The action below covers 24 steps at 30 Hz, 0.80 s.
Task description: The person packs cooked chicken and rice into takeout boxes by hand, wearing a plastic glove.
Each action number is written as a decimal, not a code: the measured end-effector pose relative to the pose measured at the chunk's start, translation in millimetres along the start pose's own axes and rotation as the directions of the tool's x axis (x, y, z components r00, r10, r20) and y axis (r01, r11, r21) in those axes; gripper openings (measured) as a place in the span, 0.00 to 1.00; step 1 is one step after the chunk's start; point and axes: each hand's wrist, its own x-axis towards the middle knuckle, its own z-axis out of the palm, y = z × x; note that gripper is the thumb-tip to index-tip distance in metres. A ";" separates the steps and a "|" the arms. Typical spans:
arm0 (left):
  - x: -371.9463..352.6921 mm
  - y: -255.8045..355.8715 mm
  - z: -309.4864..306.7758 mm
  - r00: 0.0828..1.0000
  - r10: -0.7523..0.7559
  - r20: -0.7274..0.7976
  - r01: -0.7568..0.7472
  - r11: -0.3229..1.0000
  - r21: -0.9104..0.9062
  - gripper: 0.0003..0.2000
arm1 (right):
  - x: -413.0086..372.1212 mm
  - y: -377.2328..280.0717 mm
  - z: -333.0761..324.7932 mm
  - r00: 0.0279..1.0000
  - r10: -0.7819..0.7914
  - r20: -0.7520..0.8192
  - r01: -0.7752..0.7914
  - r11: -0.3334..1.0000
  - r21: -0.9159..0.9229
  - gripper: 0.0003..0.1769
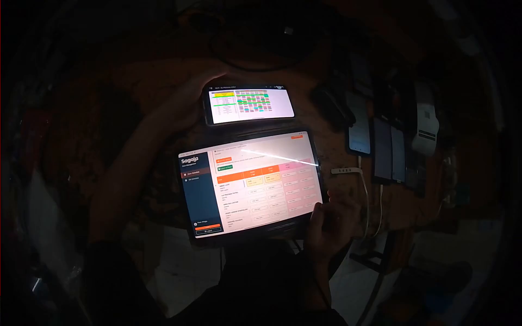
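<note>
Most of what surrounds me is dark, and the two lit screens stand out from a brown wooden table (304,100). To my right lies a pale-screened handset (359,138), its lower end meeting a white cable (366,201). Beside it are two darker handsets, and past those a white device (427,122). A black object (335,106) lies near the top of that row; I cannot make out what it is. A small pale block (346,171) sits between the tablet (250,185) and the handsets, and the cables run down near my right hand (331,220), crowding that side. Beyond the table's near edge I see pale floor tiles (179,261).

My left hand (198,98) is wrapped round the left end of the phone (253,106), its fingers mostly lost in shadow. The phone is sideways, just beyond the tablet's far edge, showing a white sheet with a yellow block, green bands and small coloured cells. My right hand is at the tablet's near right corner, fingers curled; I cannot tell whether it pinches the edge.

The tablet lies slightly askew in front of me: dark blue sidebar, orange table header, two yellow cells, pink columns at right. A bright streak of glare crosses its upper right.
</note>
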 end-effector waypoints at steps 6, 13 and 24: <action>-14.1 20.1 21.0 0.938 0.278 -0.208 -0.116 0.815 0.567 0.19 | -0.6 2.5 2.8 0.999 0.025 -0.037 -0.022 0.997 0.073 0.08; 23.0 -0.6 -4.4 0.889 0.449 -0.086 -0.316 0.739 0.595 0.17 | 11.9 4.3 -15.2 0.996 0.051 0.074 -0.064 0.981 0.185 0.12; 15.1 4.5 5.7 0.828 0.561 0.011 -0.429 0.620 0.657 0.15 | 178.1 194.8 -185.1 0.905 -0.274 -0.325 0.009 0.777 -0.630 0.34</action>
